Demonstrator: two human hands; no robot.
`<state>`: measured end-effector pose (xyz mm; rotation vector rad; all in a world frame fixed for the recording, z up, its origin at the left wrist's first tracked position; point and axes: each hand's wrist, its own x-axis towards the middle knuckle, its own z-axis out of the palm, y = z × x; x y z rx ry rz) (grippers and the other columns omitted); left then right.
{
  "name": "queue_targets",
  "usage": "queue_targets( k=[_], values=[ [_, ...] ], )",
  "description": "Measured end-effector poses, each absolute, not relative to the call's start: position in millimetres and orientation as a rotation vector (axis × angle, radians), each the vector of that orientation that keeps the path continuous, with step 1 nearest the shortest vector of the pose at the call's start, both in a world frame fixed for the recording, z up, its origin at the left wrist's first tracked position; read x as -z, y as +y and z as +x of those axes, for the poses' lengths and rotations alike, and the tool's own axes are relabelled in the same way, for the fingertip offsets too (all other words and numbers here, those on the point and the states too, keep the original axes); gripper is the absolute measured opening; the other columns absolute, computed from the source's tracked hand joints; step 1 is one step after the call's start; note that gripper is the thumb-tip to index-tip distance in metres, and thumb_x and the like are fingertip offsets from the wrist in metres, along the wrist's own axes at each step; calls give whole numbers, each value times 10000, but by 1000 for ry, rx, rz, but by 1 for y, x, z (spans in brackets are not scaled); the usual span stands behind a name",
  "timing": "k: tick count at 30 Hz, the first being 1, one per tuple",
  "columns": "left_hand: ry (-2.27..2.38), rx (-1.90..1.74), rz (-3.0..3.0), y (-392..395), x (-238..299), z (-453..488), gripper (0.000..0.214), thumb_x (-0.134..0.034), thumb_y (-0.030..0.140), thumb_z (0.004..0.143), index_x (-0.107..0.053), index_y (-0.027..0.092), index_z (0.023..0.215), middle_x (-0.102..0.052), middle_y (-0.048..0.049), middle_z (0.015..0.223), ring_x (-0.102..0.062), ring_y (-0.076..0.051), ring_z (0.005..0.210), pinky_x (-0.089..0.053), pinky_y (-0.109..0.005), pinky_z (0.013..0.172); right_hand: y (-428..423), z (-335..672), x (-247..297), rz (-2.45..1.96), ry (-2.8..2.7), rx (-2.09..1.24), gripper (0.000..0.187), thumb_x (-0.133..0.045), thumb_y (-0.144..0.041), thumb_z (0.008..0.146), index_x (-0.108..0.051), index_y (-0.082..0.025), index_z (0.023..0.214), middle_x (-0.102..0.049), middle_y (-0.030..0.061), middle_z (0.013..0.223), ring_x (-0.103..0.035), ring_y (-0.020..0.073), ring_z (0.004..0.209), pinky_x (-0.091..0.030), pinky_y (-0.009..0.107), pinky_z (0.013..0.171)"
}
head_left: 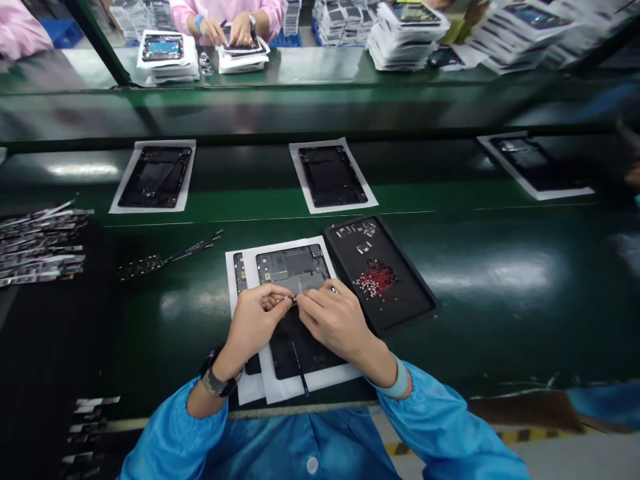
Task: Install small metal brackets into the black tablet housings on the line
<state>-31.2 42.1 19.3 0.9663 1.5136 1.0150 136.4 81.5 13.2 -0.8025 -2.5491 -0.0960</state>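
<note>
Directly over the black casing (287,267), the left hand (257,317) pinches a small part (293,300) at its two o'clock; the right hand (335,317), fingers curled nearly closed, meets that part at its own ten o'clock, its hold unclear.

Over on the far worktop (325,67), a tall papery stack (406,45) stands right of somebody's pink sleeve (273,15), a shorter stack (167,61) left.

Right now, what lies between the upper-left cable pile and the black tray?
In the head view, loose thin cables, then two overlapping white sheets bearing dark panels, with the left hand and right hand above them.
</note>
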Motion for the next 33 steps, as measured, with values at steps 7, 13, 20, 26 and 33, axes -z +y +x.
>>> queue_targets(
  k=[7,13,20,26,33],
  values=[
    [1490,-993,974,41,-16,-33,164,-685,249,735,-753,138,836,-708,-46,679,-619,-149,616,-476,-249,587,89,141,-14,-709,-2584,14,279,-470,-126,977,-617,-181,747,-563,-20,604,-452,133,580,-331,308,731],
    [1515,-1003,983,41,-16,-31,167,-687,240,737,-760,140,849,-726,-51,713,-632,-154,638,-484,-259,615,89,142,-13,-735,-2571,-91,282,-472,-125,974,-612,-173,734,-576,-18,597,-466,129,567,-341,304,714],
    [1453,-1006,918,44,-17,-33,154,-711,225,713,-764,143,832,-729,-47,704,-639,-150,639,-492,-248,612,93,148,-10,-750,-2524,-367,233,-470,-143,983,-655,-174,844,-663,2,675,-552,128,611,-352,303,702],
    [1402,-1026,897,44,-20,-33,135,-735,195,691,-758,144,813,-727,-44,701,-655,-153,656,-522,-252,631,96,152,-12,-761,-2467,-567,227,-478,-174,990,-680,-179,886,-688,14,691,-595,136,634,-376,304,691],
    [1410,-1015,863,45,-23,-33,139,-746,199,692,-751,137,816,-727,-46,700,-657,-149,654,-534,-253,641,94,151,-12,-774,-2485,-404,261,-472,-158,983,-672,-177,817,-635,-2,625,-536,123,580,-362,294,681]
  ],
)
